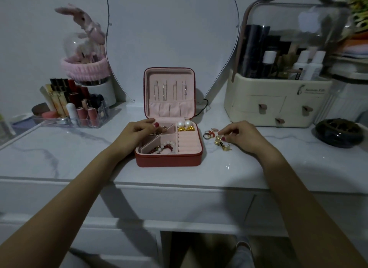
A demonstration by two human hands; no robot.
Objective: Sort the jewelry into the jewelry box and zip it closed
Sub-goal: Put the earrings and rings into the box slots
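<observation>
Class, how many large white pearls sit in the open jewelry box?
2: both pearls lie side by side in the jewelry box's back-right compartment, above gold pieces. Others may be hidden.

Open desk surface is lying bare to the near left and near right of the jewelry box, giving the hands wide room to pass. The upright lid is blocking the far side of the box. A lipstick organizer is crowding the far left, a cosmetic case is walling off the far right, and a dark dish is sitting at the right edge. Loose rings and gold pieces are lying just right of the box.
</observation>
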